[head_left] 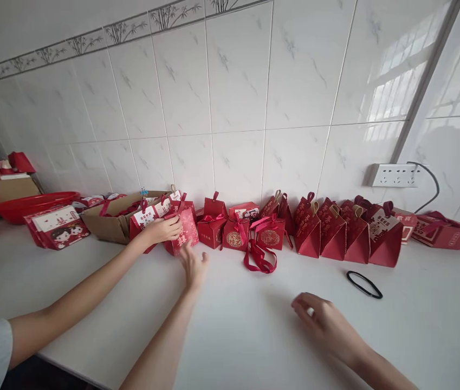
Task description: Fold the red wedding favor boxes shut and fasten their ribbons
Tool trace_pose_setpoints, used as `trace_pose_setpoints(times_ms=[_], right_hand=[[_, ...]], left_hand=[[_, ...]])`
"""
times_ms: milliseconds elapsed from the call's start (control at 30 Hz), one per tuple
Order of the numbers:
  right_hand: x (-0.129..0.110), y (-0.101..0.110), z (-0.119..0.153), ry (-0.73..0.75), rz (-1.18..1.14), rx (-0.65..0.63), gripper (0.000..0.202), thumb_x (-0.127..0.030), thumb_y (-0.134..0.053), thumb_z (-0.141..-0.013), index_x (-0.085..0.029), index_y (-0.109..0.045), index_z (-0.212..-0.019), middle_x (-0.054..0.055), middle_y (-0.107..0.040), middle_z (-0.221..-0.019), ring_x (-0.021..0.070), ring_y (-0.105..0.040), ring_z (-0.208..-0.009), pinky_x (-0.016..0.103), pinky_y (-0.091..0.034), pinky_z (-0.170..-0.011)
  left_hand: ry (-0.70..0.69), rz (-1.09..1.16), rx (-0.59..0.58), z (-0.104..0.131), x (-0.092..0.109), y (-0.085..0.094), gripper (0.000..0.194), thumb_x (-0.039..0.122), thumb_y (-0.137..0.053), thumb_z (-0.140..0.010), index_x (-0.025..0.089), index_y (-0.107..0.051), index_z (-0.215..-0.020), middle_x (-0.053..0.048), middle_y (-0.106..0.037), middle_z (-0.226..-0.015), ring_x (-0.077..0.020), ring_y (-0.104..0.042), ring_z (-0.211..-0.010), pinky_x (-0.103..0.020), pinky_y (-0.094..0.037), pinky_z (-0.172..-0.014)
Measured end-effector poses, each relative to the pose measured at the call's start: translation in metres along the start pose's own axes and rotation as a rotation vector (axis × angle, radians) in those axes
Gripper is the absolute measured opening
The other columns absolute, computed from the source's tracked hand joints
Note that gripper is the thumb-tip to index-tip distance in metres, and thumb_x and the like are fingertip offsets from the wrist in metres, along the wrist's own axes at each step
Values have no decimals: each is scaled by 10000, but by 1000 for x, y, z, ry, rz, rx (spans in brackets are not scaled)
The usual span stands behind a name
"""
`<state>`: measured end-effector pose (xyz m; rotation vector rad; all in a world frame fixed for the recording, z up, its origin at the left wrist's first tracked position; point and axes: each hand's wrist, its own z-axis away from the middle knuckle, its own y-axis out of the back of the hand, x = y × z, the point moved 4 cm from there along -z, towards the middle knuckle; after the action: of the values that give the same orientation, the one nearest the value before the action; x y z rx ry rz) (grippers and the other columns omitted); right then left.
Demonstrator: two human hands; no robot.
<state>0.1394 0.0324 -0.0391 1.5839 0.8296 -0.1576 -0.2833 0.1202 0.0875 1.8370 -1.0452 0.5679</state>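
Note:
My left hand [194, 268] reaches up with its fingers apart, just in front of a pink-red patterned box [187, 230], holding nothing. Another person's hand [164, 228] from the left rests on that same box. My right hand [323, 322] is above the white table [246, 336], its fingers curled loosely, and nothing shows in them. Between my hands and further back stand small red boxes [212, 230] with ribbon loops. A loose red ribbon [260, 259] hangs down onto the table in front of them.
Tent-shaped red boxes [306, 233] line the tiled wall on the right. A black band [364, 284] lies before them. At left are a cardboard box [108, 225], a red basin [34, 203] and picture-printed bags [57, 227]. A socket strip [396, 175] is on the wall.

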Motion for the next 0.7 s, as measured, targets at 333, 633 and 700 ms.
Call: trace_pose_setpoints(times_ms=[333,633,700], right_hand=[[-3,-22,4,77,-140,-132,331,-291,-283,-955,-208,-596,-883,75,-618,-911,178,-608,-742,337,-508,-684],[-18,-25,-3,120,-123,-148,279,-182,-324,-922,-192,-576,-805,64,-633,-846,200,-589,-797,356,-491,-732],[-19,-25,-4,105,-118,-141,270,-160,-338,-912,-190,-581,-799,62,-645,-840,202,-590,-796,358,-488,-740]], left_hand=[[-51,-297,-159,-14,-36,14,306,389,-581,-915,150,-613,-1102,-84,-645,-1115,-206,-633,-1002,-426,-556,-857],[-114,-541,206,-12,24,119,160,356,-608,-893,205,-651,-864,-32,-678,-1082,-216,-577,-1176,-515,-243,-1191],[-149,-533,319,1,36,125,255,379,-589,-908,161,-637,-1033,-74,-636,-1176,-243,-565,-1177,-541,-377,-1086]])
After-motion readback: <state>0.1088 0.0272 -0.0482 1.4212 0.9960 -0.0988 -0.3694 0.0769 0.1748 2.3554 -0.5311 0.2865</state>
